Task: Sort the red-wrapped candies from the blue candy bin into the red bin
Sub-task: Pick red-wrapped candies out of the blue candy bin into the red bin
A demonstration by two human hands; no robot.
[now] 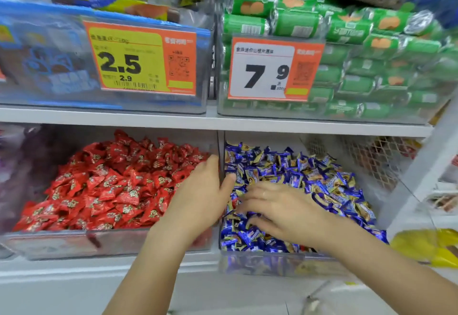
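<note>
right hand [280,211] lies flat, grip loose, over blue candies [329,183]; red candy unseen.

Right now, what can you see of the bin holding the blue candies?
The blue candy bin is a clear plastic box on the lower shelf, right of the red bin, their walls side by side. It is heaped with blue-and-gold wrapped candies. The right hand lies on the heap, fingers spread. The left hand sits at the dividing wall, thumb over the blue side. A red wrapper seems to show beside it.
</note>
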